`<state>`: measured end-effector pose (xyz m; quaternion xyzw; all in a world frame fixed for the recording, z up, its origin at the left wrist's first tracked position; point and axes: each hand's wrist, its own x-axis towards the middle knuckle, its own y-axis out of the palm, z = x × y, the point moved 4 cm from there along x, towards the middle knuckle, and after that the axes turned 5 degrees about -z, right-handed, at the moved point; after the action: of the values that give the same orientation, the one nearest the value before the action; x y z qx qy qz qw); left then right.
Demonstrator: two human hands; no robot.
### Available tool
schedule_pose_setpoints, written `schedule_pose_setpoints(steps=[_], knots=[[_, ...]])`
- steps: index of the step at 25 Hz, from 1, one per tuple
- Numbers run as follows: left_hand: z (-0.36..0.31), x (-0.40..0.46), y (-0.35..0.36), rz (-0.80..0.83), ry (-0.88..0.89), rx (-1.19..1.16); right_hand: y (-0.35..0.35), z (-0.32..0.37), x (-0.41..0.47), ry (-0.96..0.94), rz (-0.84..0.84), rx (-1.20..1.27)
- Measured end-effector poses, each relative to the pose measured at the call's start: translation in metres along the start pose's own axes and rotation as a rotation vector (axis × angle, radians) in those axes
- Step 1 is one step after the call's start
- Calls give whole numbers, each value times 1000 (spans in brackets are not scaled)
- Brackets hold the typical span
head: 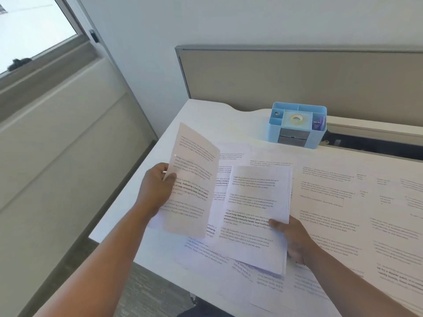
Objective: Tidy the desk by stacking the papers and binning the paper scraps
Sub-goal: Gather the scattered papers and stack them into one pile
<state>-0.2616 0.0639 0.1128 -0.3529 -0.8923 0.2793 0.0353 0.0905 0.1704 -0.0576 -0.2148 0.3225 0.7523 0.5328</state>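
My left hand (156, 187) pinches the left edge of a single printed sheet (194, 179), lifted off the desk and tilted up. In my right hand (291, 236) is a stack of printed papers (254, 213), gripped at its right edge with the thumb on top, raised a little above the desk. Several more printed sheets (332, 202) lie spread flat over the white desk (206, 115), under and to the right of both hands. I see no paper scraps and no bin.
A light blue desk organiser (296, 124) with a tape roll stands at the desk's back edge, before a grey partition (297, 74). The desk's left edge drops to the floor (146, 291); a window and wall panel (57, 110) lie further left.
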Motion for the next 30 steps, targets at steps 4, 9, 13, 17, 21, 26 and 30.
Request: schedule_pose_setpoints(steps=[4,9,13,17,21,26,30], knots=[[0,-3,8,143,-169,-376,5,1,-5,-8,4,6],[21,-19,38,339,-358,-539,18,5,-13,-9,86,52],[45,-25,55,242,-396,-355,27,7,-18,-3,152,98],[58,-35,68,257,-367,-218,34,10,-26,23,158,160],[61,-47,78,302,-364,-211,40,13,-31,33,176,138],[58,-59,86,401,-388,-342,54,14,-36,-13,284,129],[54,-61,82,433,-346,-360,56,14,-38,-31,288,144]])
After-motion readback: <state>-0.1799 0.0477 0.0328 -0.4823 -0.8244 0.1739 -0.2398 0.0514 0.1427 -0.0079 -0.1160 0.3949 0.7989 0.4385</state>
